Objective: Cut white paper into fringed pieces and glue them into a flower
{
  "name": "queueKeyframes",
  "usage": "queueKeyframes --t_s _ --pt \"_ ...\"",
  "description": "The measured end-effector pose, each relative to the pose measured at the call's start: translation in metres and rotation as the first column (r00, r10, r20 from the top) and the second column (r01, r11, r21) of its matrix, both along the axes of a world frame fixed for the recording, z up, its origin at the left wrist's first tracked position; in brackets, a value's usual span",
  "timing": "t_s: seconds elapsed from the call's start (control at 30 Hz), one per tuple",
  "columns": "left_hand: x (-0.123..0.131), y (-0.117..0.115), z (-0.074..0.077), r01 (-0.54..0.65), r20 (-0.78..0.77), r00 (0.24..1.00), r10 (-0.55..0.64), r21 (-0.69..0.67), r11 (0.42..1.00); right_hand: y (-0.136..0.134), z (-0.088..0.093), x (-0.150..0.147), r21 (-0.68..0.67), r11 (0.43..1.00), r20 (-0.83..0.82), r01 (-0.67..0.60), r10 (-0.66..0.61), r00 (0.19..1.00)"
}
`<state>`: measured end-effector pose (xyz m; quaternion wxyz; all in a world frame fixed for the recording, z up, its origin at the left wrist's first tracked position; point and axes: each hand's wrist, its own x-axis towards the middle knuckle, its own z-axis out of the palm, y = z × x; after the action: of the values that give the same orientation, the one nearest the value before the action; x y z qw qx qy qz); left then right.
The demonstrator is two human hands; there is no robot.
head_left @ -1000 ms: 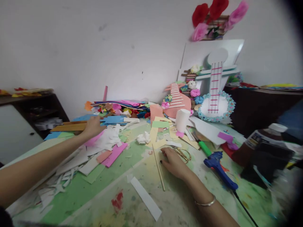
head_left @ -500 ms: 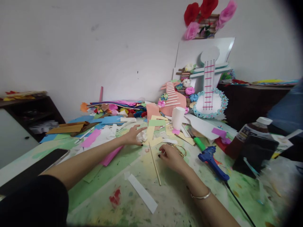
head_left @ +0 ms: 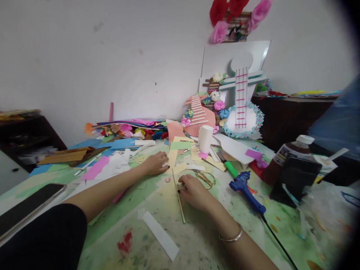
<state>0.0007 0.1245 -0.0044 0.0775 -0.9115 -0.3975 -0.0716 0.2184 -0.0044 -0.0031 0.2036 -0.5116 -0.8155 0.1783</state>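
Observation:
My left hand is stretched across the paint-stained table, its fingers closed over a crumpled white paper ball. My right hand lies palm down with fingers loosely curled, its fingertips beside a thin wooden stick and holding nothing. Gold-handled scissors lie just beyond that hand. A white paper strip lies nearer to me.
A blue glue gun with its cord, a green-handled tool, a brown bottle and a black stand are at the right. Paper scraps and sheets fill the left; a phone lies near the left edge. Paper guitars lean on the wall.
My left hand swept from the paper pile at far left to the crumpled white ball and closed over it. My right hand barely moved. The view shifted slightly.

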Motion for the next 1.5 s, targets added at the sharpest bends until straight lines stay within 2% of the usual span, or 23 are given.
queueKeyframes --t_s 0.17,0.37,0.47,0.6,0.73,0.83,0.93,1.0,1.1,1.2,1.33,1.5 --pt "-0.019 0.022 0.001 -0.116 0.046 0.992 0.114 0.050 0.992 0.000 0.001 0.000 0.001 1.000 0.018 -0.002 0.002 1.000" --pt "-0.041 0.039 0.013 -0.297 0.141 0.948 0.285 0.074 0.952 -0.002 0.002 -0.004 -0.022 0.999 0.040 -0.026 0.027 0.999" --pt "-0.028 0.034 0.016 -0.270 0.173 0.950 0.259 0.048 0.962 -0.004 0.001 -0.009 -0.049 0.997 0.053 -0.058 0.061 0.997" --pt "0.016 0.023 0.010 -0.119 0.158 0.979 0.132 -0.090 0.989 -0.008 0.003 -0.011 -0.072 0.994 0.074 -0.078 0.083 0.994" --pt "0.059 0.022 0.002 -0.125 0.137 0.978 0.159 -0.230 0.965 -0.011 0.007 -0.010 -0.071 0.995 0.114 -0.071 0.079 0.990" --pt "0.075 0.027 0.006 -0.124 0.106 0.979 0.172 -0.361 0.924 -0.013 0.010 -0.011 -0.052 0.996 0.147 -0.070 0.077 0.986" --pt "0.080 0.031 0.013 -0.102 0.097 0.981 0.165 -0.464 0.880 -0.014 0.010 -0.012 -0.039 0.997 0.171 -0.070 0.076 0.982" --pt "0.080 0.035 0.017 -0.098 0.108 0.980 0.170 -0.484 0.870 -0.015 0.010 -0.012 -0.038 0.997 0.182 -0.069 0.075 0.980" --pt "0.080 0.047 0.022 -0.139 0.133 0.966 0.221 -0.452 0.881 -0.015 0.010 -0.012 -0.038 0.997 0.190 -0.068 0.074 0.979" --pt "0.077 0.068 0.029 -0.234 0.156 0.937 0.314 -0.389 0.891 -0.015 0.010 -0.012 -0.037 0.997 0.196 -0.070 0.076 0.978" --pt "0.069 0.095 0.038 -0.354 0.170 0.888 0.426 -0.337 0.872 -0.016 0.011 -0.012 -0.033 0.997 0.211 -0.072 0.077 0.974" --pt "0.065 0.104 0.031 -0.400 0.228 0.854 0.468 -0.289 0.870 -0.017 0.012 -0.012 -0.028 0.997 0.224 -0.071 0.076 0.972"
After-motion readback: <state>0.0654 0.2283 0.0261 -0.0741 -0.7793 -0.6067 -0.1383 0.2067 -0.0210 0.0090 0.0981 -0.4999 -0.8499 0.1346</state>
